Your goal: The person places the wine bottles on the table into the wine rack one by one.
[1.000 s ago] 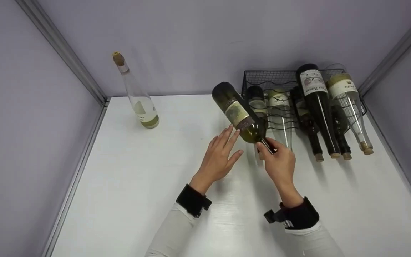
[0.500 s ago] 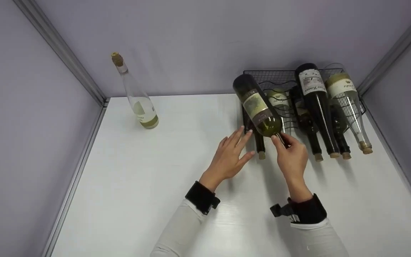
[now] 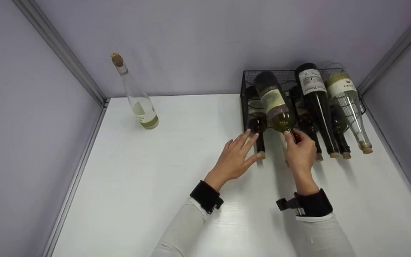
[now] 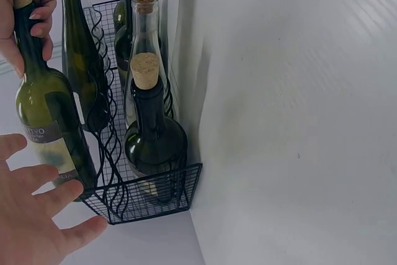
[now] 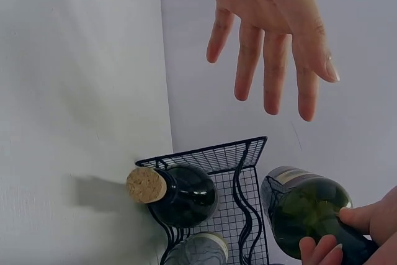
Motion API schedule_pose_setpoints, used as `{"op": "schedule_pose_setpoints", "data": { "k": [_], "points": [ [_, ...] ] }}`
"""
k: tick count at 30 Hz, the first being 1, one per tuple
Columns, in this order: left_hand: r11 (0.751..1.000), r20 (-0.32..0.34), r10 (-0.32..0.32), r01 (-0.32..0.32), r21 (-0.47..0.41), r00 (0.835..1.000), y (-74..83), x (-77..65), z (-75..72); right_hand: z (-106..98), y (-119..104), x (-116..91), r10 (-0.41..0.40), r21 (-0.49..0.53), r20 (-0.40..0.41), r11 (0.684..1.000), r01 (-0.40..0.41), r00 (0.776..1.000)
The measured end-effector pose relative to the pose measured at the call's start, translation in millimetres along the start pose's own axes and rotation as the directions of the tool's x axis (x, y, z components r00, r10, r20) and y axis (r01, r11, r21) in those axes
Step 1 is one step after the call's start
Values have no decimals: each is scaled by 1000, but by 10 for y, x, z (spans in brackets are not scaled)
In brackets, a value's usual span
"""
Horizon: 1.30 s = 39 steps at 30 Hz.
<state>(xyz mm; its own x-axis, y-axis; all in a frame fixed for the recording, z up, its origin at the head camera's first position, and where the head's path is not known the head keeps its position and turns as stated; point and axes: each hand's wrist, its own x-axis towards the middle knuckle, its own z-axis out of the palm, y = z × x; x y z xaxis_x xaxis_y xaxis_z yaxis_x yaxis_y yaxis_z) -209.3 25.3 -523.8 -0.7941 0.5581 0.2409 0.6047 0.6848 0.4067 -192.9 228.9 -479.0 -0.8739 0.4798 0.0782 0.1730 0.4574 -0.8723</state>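
My right hand [image 3: 301, 151] grips the neck of a green wine bottle [image 3: 275, 101] with a cream and brown label. The bottle's base points up and away, over the upper level of a black wire wine rack [image 3: 243, 103]. In the left wrist view the green bottle [image 4: 46, 113] stands beside the rack's wavy rails. My left hand [image 3: 234, 157] is held out with straight, spread fingers and holds nothing. It hovers by a dark bottle [image 3: 259, 137] lying in the rack's lower level. In the right wrist view that dark bottle's cork [image 5: 146, 185] faces the camera.
To the right in the upper level lie a dark bottle with a white label [image 3: 314, 85] and a clear bottle [image 3: 348, 96]. Several more bottles lie below them. A corked clear bottle [image 3: 143, 107] stands at the table's back left. Walls enclose the table [image 3: 137, 185].
My right hand has moved the green bottle rightward, from the rack's left side to over its upper level. My left hand has followed to the right, fingers still spread.
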Motion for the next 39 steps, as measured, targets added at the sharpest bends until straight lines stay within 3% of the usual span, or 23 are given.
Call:
{"op": "schedule_pose_setpoints", "data": {
  "k": [12, 27, 39],
  "points": [
    [999, 52, -4, 5, -33, 999, 33, -2, 79, -56, 47, 173, 79, 32, -3, 996, -79, 997],
    [1000, 70, -14, 15, -16, 997, 70, 19, 142, -34, 102, 334, 156, 54, 10, 986, -156, 988],
    [1000, 73, -12, 14, -22, 997, 110, 29, 198, -27, 103, 466, 154, 60, 27, 986, -155, 988]
  ]
}}
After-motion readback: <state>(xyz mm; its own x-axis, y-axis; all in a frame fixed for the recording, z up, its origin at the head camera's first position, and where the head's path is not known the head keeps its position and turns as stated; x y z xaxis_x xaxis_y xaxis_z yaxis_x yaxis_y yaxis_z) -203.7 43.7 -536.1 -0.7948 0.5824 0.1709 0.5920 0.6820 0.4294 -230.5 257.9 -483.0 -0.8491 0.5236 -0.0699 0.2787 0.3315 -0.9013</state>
